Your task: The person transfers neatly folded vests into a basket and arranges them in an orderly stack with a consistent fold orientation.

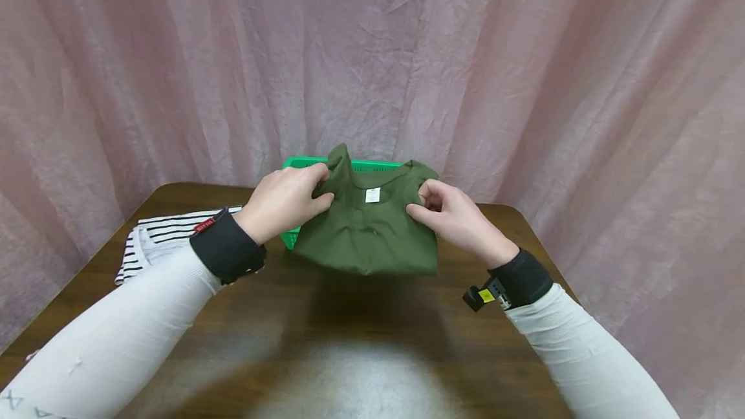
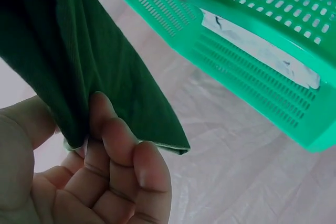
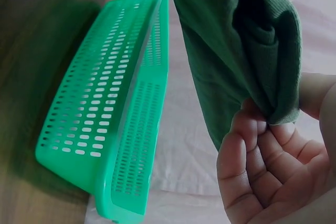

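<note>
A dark green shirt [image 1: 372, 238] hangs in the air above the table, its neckline up and a white label showing inside the collar. My left hand [image 1: 288, 199] pinches it near one shoulder. At the other shoulder my right hand [image 1: 451, 215] pinches the cloth between thumb and fingers. Both wrist views show folded layers of green cloth held at the fingertips. Behind the shirt stands a green plastic basket [image 3: 97, 93] with slotted walls, mostly hidden in the head view. Something white [image 2: 257, 48] shows through an opening or inside the basket in the left wrist view.
A black-and-white striped garment [image 1: 169, 228] lies on the left of the brown wooden table [image 1: 361, 354], partly behind my left forearm. A pink curtain [image 1: 372, 50] hangs behind the table and along both sides.
</note>
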The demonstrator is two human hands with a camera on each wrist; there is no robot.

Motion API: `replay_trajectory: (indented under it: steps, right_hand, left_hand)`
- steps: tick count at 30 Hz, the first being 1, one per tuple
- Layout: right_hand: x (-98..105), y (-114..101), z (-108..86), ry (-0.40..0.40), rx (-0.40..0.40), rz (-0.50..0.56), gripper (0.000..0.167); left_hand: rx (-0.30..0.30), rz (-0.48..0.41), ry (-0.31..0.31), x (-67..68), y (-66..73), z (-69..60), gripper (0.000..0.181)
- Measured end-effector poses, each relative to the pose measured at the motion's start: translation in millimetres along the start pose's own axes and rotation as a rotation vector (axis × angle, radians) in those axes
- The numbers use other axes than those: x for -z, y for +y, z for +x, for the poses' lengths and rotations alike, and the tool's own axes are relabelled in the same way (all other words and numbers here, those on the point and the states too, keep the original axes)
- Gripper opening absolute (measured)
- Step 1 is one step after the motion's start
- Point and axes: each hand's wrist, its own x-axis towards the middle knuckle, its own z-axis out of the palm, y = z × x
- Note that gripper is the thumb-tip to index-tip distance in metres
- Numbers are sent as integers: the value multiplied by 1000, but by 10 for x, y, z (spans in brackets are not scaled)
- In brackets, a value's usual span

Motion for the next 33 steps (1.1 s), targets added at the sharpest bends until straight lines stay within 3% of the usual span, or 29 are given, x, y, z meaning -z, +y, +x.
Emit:
replay_trajectory:
  steps: [18,33]
  right_hand:
    - [59,32,251,-4,-47,-43,26]
    - [54,21,458,13,-52,-67,25]
  left_hand:
    - [6,66,-10,5,-102,198,16]
    - [11,82,20,-21,-233,339,14]
